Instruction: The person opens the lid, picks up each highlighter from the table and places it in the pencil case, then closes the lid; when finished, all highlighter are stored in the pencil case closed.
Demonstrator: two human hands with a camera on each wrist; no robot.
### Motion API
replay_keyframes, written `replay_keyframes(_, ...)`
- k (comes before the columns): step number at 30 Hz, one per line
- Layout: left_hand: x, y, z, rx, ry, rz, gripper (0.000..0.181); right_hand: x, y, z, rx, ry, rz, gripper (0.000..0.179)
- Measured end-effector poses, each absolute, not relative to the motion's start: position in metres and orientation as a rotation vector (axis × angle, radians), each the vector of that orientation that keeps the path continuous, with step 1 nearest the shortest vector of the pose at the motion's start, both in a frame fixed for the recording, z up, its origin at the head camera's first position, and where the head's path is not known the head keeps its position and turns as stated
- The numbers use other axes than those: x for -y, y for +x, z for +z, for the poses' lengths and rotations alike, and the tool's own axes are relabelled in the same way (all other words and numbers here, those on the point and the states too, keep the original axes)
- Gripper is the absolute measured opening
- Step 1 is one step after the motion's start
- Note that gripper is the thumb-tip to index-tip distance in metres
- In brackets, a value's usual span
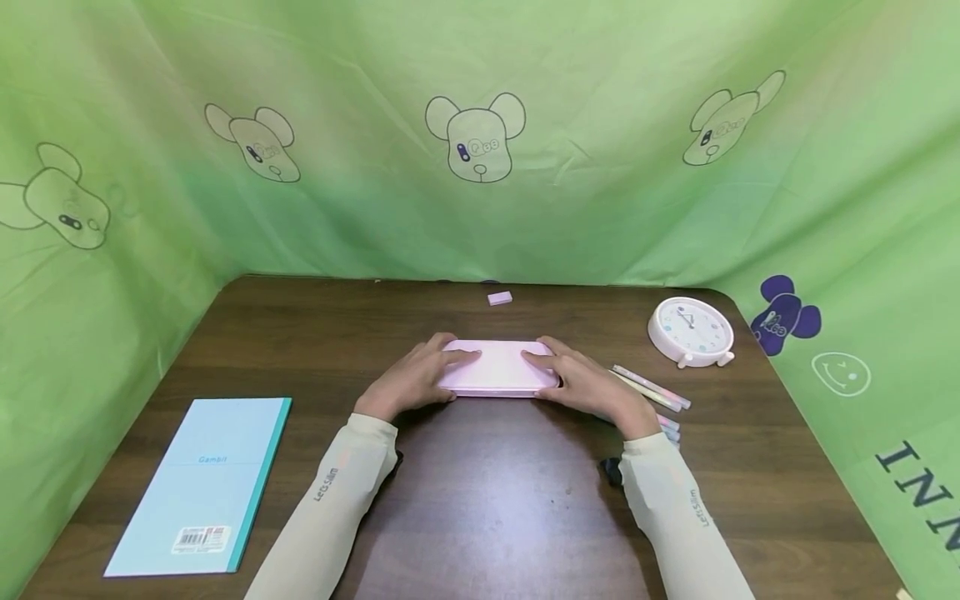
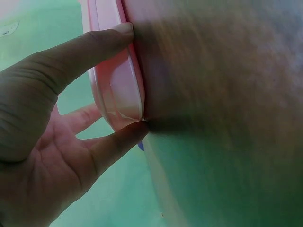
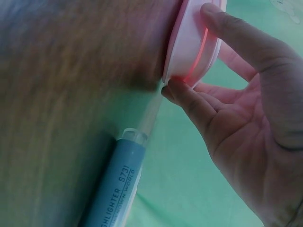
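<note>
A pink pencil case (image 1: 498,367) with rounded ends lies flat in the middle of the table, its lid down. My left hand (image 1: 414,377) grips its left end, with the thumb at the near side edge and a fingertip on top. At the opposite end my right hand (image 1: 588,383) holds it the same way. In the left wrist view the thumb presses the side wall of the pencil case (image 2: 125,87). The right wrist view shows the thumb and fingers around the other rounded end of the pencil case (image 3: 194,47). Its inside is hidden.
Several highlighters (image 1: 651,388) lie beside my right forearm, partly hidden by it; a blue highlighter (image 3: 116,184) is close to that hand. A white round clock (image 1: 690,331) lies at the back right. A pink eraser (image 1: 499,297) sits behind the case. A light blue notebook (image 1: 202,483) lies at left.
</note>
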State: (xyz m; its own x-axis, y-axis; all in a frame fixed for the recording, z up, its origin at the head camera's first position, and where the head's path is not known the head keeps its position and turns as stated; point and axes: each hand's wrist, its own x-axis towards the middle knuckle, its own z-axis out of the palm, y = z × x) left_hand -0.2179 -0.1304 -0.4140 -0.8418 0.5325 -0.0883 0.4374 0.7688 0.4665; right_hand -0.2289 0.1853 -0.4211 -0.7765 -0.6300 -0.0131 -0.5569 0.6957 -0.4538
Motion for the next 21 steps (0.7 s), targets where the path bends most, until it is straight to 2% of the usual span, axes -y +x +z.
replay_keyframes(12,0.1272,-0.2183,-0.4146,-2.744,0.756,0.629,0.075,-0.188,-0.2279,-0.4206,-2.717,-0.967,-0.639,0.066)
replay_keyframes(21,0.1295,-0.2194,-0.4167,-2.741,0.798,0.683,0.08,-0.1889,-0.233,-0.4161,-2.671,-0.967,-0.754,0.059)
